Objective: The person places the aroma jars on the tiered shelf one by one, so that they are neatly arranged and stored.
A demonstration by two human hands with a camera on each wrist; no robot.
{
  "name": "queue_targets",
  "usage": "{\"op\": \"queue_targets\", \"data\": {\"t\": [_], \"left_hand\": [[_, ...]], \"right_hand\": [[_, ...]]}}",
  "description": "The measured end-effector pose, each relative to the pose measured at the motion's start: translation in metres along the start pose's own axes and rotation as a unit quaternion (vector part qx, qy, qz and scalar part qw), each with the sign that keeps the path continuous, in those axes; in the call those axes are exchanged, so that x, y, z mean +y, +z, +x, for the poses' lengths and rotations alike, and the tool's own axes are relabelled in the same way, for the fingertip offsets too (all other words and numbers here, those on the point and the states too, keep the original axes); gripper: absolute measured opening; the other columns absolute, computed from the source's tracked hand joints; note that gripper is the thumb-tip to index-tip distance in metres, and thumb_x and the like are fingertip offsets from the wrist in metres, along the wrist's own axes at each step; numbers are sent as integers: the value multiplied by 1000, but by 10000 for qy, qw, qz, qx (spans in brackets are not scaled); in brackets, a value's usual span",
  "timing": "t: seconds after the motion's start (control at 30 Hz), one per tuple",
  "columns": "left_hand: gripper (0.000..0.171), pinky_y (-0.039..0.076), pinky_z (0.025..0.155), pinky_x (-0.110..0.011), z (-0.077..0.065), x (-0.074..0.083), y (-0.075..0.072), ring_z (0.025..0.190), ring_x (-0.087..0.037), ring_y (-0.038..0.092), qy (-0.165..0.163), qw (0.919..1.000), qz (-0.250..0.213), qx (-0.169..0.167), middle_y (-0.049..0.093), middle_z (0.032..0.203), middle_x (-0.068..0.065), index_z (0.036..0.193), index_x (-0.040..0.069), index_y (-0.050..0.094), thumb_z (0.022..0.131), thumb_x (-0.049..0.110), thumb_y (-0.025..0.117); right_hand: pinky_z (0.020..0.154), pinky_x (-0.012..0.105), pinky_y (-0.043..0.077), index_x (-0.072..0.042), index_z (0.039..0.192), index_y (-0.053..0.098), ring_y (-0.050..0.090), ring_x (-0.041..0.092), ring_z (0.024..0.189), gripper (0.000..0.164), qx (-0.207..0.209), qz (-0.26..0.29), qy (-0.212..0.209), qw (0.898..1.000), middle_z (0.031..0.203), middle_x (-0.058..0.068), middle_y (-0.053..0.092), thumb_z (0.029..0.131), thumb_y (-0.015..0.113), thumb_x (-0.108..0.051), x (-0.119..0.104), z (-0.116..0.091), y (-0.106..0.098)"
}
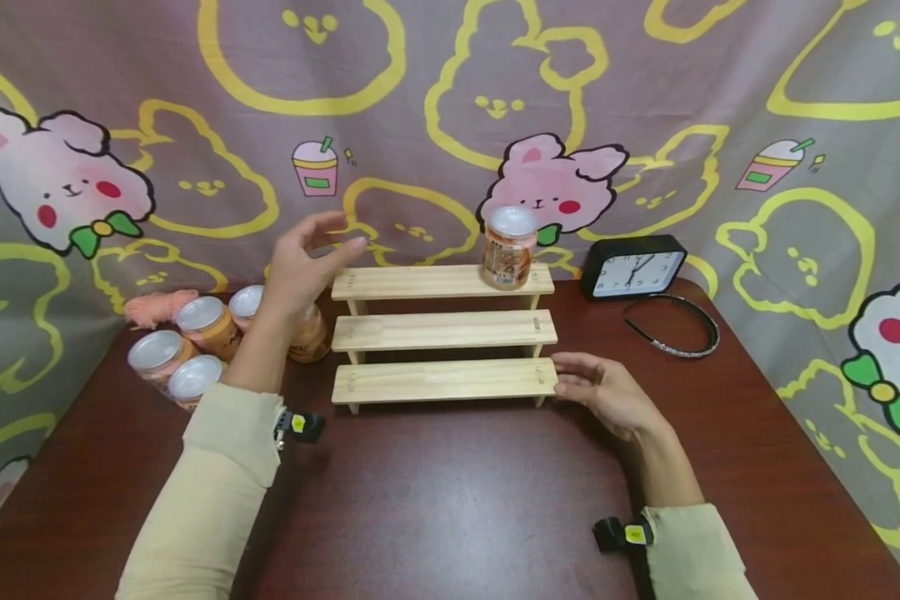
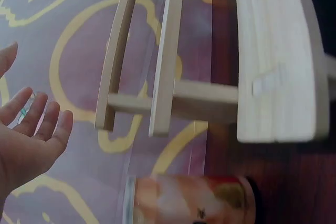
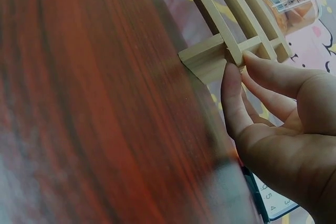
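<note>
A three-step wooden display rack [image 1: 444, 381] of pale boards stands on the table. On its top step, toward the right end, sits a can [image 1: 507, 258] with an orange label and silvery lid. My left hand [image 1: 307, 262] is raised beside the top step's left end, fingers spread and holding nothing. Below that hand a can [image 1: 309, 335] stands next to the rack, partly hidden by the forearm; the left wrist view shows its label side [image 2: 191, 200]. My right hand [image 1: 607, 392] pinches the right end of the lowest step between thumb and fingers, as the right wrist view [image 3: 283, 114] shows.
Several more cans [image 1: 206, 321] stand in a group at the left, with a pink fluffy bundle [image 1: 161, 307] behind them. At the back right are a black-framed clock [image 1: 634, 267] and a black headband [image 1: 682, 353]. A patterned curtain [image 1: 390, 150] hangs behind the table [image 1: 450, 500].
</note>
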State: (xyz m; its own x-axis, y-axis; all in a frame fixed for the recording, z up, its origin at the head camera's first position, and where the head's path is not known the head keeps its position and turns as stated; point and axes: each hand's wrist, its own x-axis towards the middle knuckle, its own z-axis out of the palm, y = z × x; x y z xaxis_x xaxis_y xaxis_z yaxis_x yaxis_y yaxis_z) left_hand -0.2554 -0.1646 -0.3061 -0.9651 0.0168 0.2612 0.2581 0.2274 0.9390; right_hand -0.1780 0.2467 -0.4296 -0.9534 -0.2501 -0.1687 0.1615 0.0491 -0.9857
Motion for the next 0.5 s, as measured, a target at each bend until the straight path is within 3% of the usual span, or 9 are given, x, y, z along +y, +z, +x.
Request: {"op": "queue_targets", "data": {"t": [0.23,0.5], "left_hand": [[58,46,91,-27,-9,-8,-20,121,-20,52,-50,9989,390,247,58,133,-10,141,8,58,92,33,77],[56,44,101,-32,-18,-16,-37,124,-20,53,-140,9968,713,329,59,134,-11,140,8,58,93,32,76]], "right_hand": [[90,26,54,18,144,38,63,12,103,56,-74,51,-111,9999,133,23,54,94,62,10,-1,0,1],[88,27,55,17,143,40,64,12,102,55,-52,29,-29,10000,128,18,57,93,62,11,-2,-1,1]]}}
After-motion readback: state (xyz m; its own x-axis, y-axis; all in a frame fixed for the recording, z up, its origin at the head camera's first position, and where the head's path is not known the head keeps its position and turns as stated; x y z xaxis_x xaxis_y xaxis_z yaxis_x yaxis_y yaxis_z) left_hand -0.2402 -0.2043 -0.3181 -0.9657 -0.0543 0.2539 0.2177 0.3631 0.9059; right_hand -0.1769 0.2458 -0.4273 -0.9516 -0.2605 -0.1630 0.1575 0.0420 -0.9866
